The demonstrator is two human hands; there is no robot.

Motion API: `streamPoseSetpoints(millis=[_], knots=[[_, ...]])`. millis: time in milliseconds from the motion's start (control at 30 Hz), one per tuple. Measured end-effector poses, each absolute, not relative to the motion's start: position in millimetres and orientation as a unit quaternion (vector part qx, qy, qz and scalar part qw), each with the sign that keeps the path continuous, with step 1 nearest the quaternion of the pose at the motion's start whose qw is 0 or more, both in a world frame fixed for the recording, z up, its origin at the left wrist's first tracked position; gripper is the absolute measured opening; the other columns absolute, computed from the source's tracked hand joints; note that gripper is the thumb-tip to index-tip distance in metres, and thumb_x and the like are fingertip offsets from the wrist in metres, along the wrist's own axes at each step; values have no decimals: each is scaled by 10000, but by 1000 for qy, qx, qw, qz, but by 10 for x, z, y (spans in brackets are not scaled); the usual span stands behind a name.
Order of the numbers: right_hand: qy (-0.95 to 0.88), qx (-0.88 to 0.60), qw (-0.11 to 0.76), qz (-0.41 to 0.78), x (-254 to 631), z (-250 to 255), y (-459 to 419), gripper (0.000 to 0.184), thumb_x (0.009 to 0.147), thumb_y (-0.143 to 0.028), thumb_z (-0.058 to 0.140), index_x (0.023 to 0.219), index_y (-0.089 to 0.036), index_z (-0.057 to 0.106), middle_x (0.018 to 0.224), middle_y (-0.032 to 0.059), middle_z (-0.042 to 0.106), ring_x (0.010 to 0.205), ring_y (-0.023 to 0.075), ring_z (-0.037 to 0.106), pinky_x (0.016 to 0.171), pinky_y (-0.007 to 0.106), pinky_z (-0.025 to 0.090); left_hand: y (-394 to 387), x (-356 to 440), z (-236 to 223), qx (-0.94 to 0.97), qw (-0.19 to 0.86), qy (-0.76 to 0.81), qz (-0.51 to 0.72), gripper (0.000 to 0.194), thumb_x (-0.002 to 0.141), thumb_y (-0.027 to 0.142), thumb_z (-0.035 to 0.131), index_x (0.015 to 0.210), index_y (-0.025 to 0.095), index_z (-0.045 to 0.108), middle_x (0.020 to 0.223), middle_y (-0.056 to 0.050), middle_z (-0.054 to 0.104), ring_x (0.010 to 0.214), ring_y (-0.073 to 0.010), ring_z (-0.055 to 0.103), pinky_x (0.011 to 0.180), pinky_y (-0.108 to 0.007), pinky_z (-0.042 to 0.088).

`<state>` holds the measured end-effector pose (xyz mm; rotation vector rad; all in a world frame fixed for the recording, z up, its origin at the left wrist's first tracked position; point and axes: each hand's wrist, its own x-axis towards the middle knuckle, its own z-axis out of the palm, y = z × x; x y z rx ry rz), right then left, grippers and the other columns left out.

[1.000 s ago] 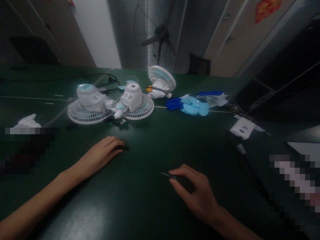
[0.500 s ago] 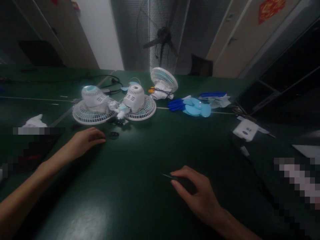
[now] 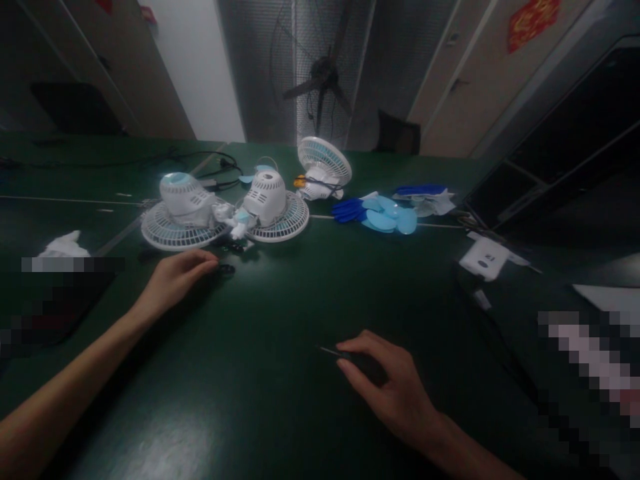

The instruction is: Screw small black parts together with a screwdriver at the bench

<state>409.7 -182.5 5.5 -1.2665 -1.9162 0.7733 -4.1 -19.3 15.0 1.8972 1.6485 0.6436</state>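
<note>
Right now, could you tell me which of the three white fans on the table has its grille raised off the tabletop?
The rightmost fan, with the orange piece at its side; the left fan and middle fan lie grille-down.

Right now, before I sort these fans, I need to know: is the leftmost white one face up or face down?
Face down: its grille lies against the table, with the motor housing above it.

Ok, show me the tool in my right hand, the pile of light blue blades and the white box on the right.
Tool (image 3: 369,366): head view, on its dark handle.
Pile of light blue blades (image 3: 381,221): head view, on a front blade.
White box (image 3: 485,254): head view, on its top face.
</note>
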Motion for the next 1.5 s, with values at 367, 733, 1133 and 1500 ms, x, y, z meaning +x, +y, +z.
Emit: streamPoseSetpoints(millis=[367,733,1133,1500], knots=[[-742,-493,342,300,4100,57,-1817,124,977,-230,648,1092,-231,697,901,27,727,778,188,707,680,306,531,-180,58,129,676,295,630,243,544,922,595,641,1164,113,713,1167,-95,756,1057,-284,693,925,-376,545],[-738,-495,336,312,4100,68,-1812,129,981,-226,639,1097,-238,694,919,24,719,795,193,702,700,329,525,-314,58,103,840,62,513,165,500,982,563,522,1193,169,746,1262,-160,679,1059,-322,692,925,-464,585],[-739,-496,337,307,4104,54,-1821,125,977,-228,651,1090,-231,704,928,34,727,814,199,713,724,334,547,-379,115,64,876,25,458,148,446,1042,474,453,1216,169,728,1235,-162,706,1112,-327,683,978,-501,560],[-770,-493,295,279,4040,38,-1812,135,965,-207,653,1083,-224,717,928,31,714,793,186,705,712,311,524,-1114,1374,34,875,312,326,177,102,982,276,623,1059,215,650,1002,-52,678,926,-204,623,853,-357,499]])
